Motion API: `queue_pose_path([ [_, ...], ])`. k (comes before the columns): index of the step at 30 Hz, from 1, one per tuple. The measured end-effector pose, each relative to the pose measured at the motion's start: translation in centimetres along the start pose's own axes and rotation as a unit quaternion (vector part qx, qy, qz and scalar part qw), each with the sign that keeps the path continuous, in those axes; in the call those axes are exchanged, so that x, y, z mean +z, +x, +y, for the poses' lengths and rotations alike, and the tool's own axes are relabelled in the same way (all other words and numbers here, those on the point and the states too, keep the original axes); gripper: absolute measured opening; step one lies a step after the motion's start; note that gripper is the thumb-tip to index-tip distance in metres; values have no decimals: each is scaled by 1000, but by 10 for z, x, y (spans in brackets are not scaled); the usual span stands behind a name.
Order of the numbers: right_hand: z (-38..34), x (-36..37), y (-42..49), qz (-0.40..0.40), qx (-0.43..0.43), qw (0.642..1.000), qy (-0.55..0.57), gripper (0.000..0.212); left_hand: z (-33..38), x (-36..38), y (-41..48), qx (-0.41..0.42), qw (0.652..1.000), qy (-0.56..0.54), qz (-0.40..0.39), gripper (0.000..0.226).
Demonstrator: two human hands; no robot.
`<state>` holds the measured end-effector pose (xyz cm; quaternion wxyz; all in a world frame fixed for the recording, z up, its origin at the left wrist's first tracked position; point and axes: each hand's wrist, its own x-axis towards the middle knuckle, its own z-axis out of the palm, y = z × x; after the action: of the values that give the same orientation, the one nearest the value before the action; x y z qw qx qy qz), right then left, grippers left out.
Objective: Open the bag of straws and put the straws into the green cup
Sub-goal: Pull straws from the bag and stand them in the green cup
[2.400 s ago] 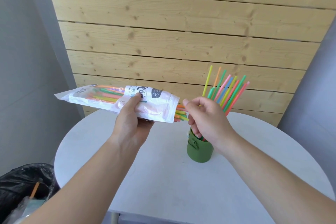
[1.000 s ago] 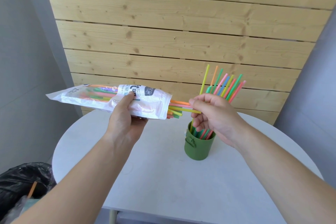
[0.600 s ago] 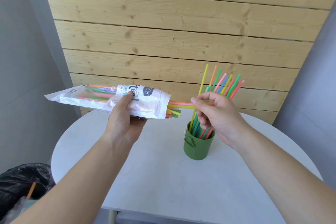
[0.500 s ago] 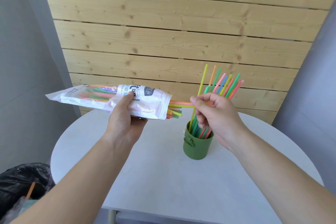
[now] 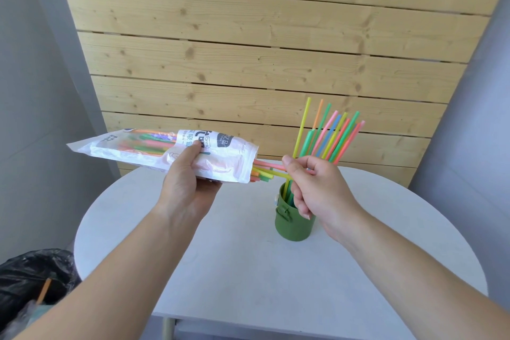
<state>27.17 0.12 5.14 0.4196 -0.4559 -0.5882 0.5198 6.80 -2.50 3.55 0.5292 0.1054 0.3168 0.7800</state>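
My left hand point(image 5: 187, 188) holds the white plastic straw bag point(image 5: 154, 150) level above the table, its open mouth facing right. Several coloured straws point(image 5: 262, 170) poke out of that mouth. My right hand point(image 5: 314, 188) pinches a pink and a yellow-green straw point(image 5: 271, 165) that are partly drawn from the bag. Just below the right hand stands the green cup point(image 5: 292, 225), with several straws point(image 5: 334, 138) upright in it, fanned toward the wall. The hand hides part of the cup's rim.
The cup stands on a round white table point(image 5: 226, 270) against a wooden plank wall point(image 5: 248, 50). A black bin bag point(image 5: 30, 281) with rubbish sits on the floor at the lower left. Grey walls flank both sides.
My right hand reached to the bag's mouth, pinched straws there and has drawn them a little way out to the right. The bag stayed almost still in my left hand.
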Motion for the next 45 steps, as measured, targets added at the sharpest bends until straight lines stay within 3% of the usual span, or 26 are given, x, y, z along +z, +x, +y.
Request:
queue_pose_path([
  [8, -10, -14, 7, 7, 40, 992, 122, 8, 2, 1, 0, 9, 1000, 1, 7, 8],
  [15, -37, -66, 20, 49, -11, 984, 170, 18, 5, 2, 0, 10, 1000, 0, 16, 8],
  [19, -54, -108, 21, 55, -28, 991, 121, 9, 6, 1, 0, 9, 1000, 2, 21, 10],
  [27, -69, -166, 19, 85, -3, 996, -33, 18, 3, 0, 3, 14, 999, 7, 34, 8],
  [32, -69, -167, 22, 78, 18, 991, -106, 23, -4, 2, 3, 7, 999, 19, 32, 7],
  [40, -71, -151, 37, 140, 6, 977, -163, 27, -6, 0, 3, 1, 999, 28, 18, 7],
  [45, -73, -141, 39, 98, 17, 978, -184, 25, -5, -4, 3, 2, 999, 30, 19, 6],
])
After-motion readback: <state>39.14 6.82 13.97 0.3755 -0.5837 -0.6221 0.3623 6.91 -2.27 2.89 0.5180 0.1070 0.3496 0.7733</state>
